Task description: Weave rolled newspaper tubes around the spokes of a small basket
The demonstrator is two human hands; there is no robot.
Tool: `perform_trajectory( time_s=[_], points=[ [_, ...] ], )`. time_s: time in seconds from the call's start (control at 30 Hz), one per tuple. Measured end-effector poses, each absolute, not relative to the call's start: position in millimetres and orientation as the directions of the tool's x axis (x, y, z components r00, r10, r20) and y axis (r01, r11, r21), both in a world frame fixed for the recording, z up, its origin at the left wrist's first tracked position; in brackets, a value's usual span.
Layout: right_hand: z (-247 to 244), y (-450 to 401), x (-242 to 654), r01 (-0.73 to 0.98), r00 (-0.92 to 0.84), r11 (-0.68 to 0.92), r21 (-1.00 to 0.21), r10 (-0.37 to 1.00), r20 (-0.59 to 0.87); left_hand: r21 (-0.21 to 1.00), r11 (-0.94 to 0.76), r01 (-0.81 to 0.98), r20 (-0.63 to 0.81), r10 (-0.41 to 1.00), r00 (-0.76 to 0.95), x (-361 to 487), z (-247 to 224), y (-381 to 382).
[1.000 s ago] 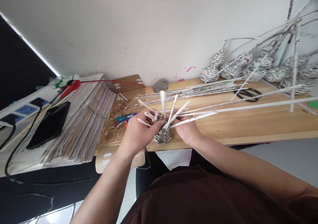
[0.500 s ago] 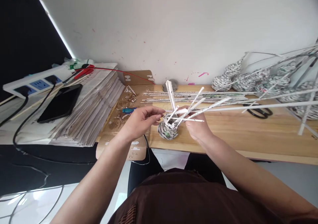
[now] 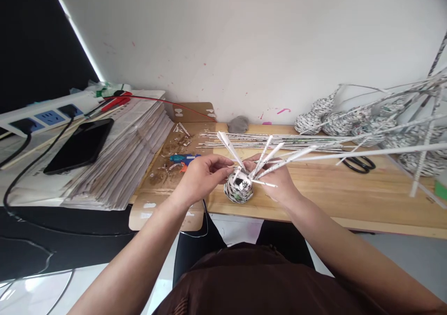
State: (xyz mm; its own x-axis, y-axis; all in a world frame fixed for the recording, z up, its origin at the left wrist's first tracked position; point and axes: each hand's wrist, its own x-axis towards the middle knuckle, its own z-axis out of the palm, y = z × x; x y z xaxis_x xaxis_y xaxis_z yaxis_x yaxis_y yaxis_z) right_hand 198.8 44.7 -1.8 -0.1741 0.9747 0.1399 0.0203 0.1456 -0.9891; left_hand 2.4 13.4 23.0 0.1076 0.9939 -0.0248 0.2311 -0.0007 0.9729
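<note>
"What stands finished?"

"The gourds (image 3: 307, 122) at upper right look largely woven, loose ends aside. A bundle (image 3: 300, 142) of strips lies unused, right of centre."

"The hands?"

"Apart, either side of the pot (image 3: 238, 194) at mid-frame: left hand (image 3: 199, 176) with fingertips at its rim, right hand (image 3: 280, 184) behind the spokes (image 3: 268, 160). I can't tell what either grips."

"And the pot?"

"Early on, I'd say: low wall woven, mouth open, spokes jutting unworked."

The head-worn camera looks forward and down over the wearer's dark brown top (image 3: 244, 287), fairly near the left hand (image 3: 200, 177) and right hand (image 3: 281, 184), taking in the wooden tabletop (image 3: 335, 184) and pale wall (image 3: 216, 35) behind.
</note>
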Motion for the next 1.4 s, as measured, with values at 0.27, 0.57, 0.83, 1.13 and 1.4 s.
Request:
perform_trajectory(
  time_s=[0.27, 0.57, 0.83, 1.13, 1.4],
  points=[
    [-7.5, 39.9, 197.9, 0.025, -0.183, 0.196, -0.980, 0.965, 0.188, 0.894, -0.105, 0.436, 0.023, 0.982, 0.189, -2.7, 35.0, 5.3],
    [-3.5, 30.4, 194.9, -0.110, -0.200, 0.109, -0.988, 0.971, 0.129, 0.770, -0.270, 0.578, 0.179, 0.961, 0.210, 6.4, 42.8, -5.0],
    [-7.6, 16.8, 197.0, -0.050, -0.147, 0.131, -0.990, 0.980, 0.137, 0.810, -0.216, 0.546, 0.192, 0.976, 0.102, 12.9, 35.0, -13.1],
    [-11.6, 9.9, 195.9, -0.089, -0.107, 0.073, -0.993, 0.991, 0.083, 0.595, -0.325, 0.735, 0.360, 0.925, 0.117, 28.0, 35.5, -21.7],
    [-5.7, 21.8, 203.6, -0.040, -0.156, -0.009, -0.999, 0.988, -0.003, 0.882, -0.193, 0.430, 0.140, 0.978, 0.153, 8.7, 26.7, -6.9]
  ],
)
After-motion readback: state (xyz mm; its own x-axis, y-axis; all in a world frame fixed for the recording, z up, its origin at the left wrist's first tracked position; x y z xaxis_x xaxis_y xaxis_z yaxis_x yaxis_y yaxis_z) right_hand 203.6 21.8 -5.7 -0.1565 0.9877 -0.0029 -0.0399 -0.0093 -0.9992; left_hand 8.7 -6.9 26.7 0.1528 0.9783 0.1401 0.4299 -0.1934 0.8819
